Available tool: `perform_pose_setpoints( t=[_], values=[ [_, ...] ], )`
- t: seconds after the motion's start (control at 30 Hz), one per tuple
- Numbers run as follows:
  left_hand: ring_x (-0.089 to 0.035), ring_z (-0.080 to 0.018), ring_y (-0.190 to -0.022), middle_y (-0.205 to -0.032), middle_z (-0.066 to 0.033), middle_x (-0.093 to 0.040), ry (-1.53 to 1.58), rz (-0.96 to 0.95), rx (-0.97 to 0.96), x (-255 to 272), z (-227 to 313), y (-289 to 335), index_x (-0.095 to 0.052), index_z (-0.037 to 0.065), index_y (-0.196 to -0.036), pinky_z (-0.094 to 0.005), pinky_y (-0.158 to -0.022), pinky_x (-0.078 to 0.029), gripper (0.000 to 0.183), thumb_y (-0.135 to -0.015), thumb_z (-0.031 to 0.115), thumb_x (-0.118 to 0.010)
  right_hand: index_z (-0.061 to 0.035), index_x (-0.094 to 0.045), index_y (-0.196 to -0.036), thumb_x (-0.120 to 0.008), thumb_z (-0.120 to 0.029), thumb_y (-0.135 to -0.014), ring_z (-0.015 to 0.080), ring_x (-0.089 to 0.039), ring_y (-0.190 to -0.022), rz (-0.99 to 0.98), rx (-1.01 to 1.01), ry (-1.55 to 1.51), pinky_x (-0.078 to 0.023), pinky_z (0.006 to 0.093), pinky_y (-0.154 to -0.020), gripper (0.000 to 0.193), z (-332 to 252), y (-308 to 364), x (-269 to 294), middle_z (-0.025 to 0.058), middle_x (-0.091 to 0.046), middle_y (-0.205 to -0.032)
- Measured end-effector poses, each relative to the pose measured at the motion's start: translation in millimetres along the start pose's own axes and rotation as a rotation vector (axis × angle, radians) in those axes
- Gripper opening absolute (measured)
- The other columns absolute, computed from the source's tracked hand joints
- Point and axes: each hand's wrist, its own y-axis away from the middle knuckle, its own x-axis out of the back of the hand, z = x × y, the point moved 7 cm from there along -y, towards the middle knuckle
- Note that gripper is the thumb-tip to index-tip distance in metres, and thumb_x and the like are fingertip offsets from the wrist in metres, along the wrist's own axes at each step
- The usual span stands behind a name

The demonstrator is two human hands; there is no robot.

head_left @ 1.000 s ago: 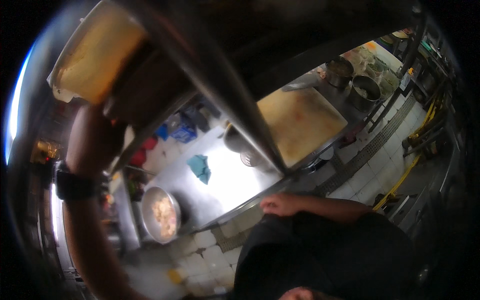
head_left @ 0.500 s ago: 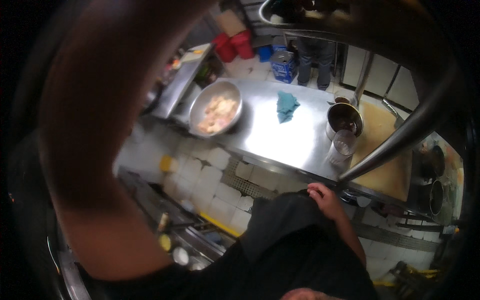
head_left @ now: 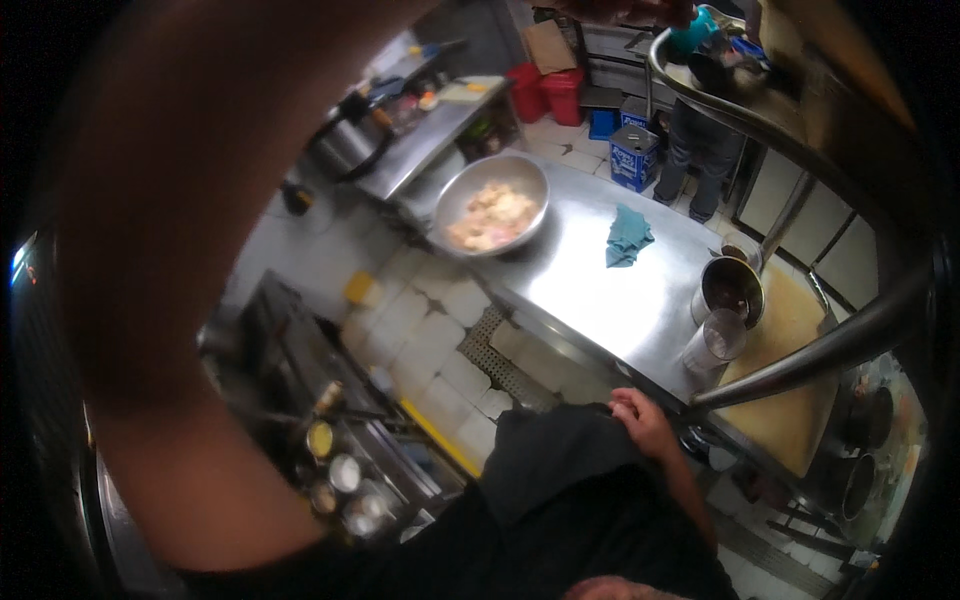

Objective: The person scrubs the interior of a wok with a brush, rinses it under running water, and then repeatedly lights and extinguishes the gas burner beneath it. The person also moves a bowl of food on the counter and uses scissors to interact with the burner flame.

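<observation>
My left arm [head_left: 150, 300] is raised large across the left side and top of the view. My left hand [head_left: 640, 10] shows only in part at the top edge, by the metal rim of a high shelf [head_left: 700, 100] and a teal item [head_left: 692, 32]; its fingers are cut off and blurred. Lower down, my right hand [head_left: 645, 422] hangs beside my dark apron [head_left: 550, 450], near the front edge of the steel table [head_left: 570, 290]. Its fingers are loosely bent and a little apart, with nothing visible in them.
On the table are a steel bowl [head_left: 541, 215] of pale raw-looking pieces, a teal cloth [head_left: 628, 237], a metal pot [head_left: 757, 300], a clear container [head_left: 718, 340] and a tan board [head_left: 800, 330]. A metal post [head_left: 800, 365] rises at right. A person's legs [head_left: 695, 150] stand beyond.
The view has turned, so the table and its things sit farther right and slightly lower. Part of my left hand now shows at the top by the shelf. My right hand stays low beside the apron.
</observation>
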Motion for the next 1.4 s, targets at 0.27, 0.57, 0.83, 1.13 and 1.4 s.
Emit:
perform_pose_setpoints(
  t=[0.27, 0.57, 0.83, 1.13, 1.4],
  values=[
    [-0.070, -0.0259, -0.078, -0.090, -0.0169, -0.074, 0.046, 0.054, -0.031, -6.6, -2.5, 1.1, -0.073, 0.001, -0.097, -0.0388, -0.072, -0.056, 0.036, -0.094, 0.034, -0.060, -0.0050, -0.058, -0.134, -0.061, -0.031, -0.099, 0.0279, -0.066, -0.112, -0.186, 0.001, 0.127, -0.051, 0.0396, -0.097, 0.044, -21.0, -18.5, -35.6, 0.0168, -0.067, -0.125],
    [-0.071, -0.0236, -0.076, -0.088, -0.0155, -0.074, 0.055, -0.021, -0.209, -35.1, 20.1, -64.3, -0.072, 0.001, -0.103, -0.0352, -0.069, -0.059, 0.037, -0.096, 0.036, -0.061, -0.0062, -0.061, -0.131, -0.062, -0.031, -0.100, 0.0240, -0.065, -0.108, -0.132, 0.081, 0.040, -0.051, 0.0365, -0.095, 0.040, 3.5, -17.4, -42.3, 0.0130, -0.069, -0.120],
    [-0.072, -0.0199, -0.092, -0.109, -0.0141, -0.073, -0.251, 0.069, -0.344, -40.2, 52.8, -67.3, -0.073, 0.011, -0.112, -0.0333, -0.083, -0.060, 0.024, -0.103, 0.027, -0.057, -0.0086, -0.063, -0.129, -0.062, -0.031, -0.100, 0.0223, -0.066, -0.106, -0.041, 0.034, 0.039, -0.051, 0.0355, -0.094, 0.037, 4.8, -1.5, -18.2, 0.0123, -0.070, -0.118],
    [-0.067, -0.0180, -0.069, -0.084, -0.0127, -0.072, -0.150, -0.030, -0.091, -22.4, 64.5, -25.6, -0.073, 0.002, -0.097, -0.0327, -0.068, -0.058, 0.035, -0.102, 0.033, -0.056, -0.0072, -0.063, -0.128, -0.062, -0.030, -0.100, 0.0225, -0.065, -0.106, -0.082, 0.060, 0.027, -0.051, 0.0354, -0.094, 0.037, 4.5, -1.0, -32.0, 0.0124, -0.069, -0.117],
    [-0.072, -0.0222, -0.091, -0.103, -0.0161, -0.072, 0.371, 0.051, -0.036, -49.5, 22.5, -20.5, -0.068, 0.003, -0.116, -0.0359, -0.081, -0.061, 0.030, -0.100, 0.027, -0.060, -0.0067, -0.063, -0.129, -0.061, -0.031, -0.100, 0.0230, -0.064, -0.109, -0.147, -0.027, -0.011, -0.050, 0.0356, -0.096, 0.038, 8.2, -7.0, -30.3, 0.0127, -0.068, -0.120]
  ],
)
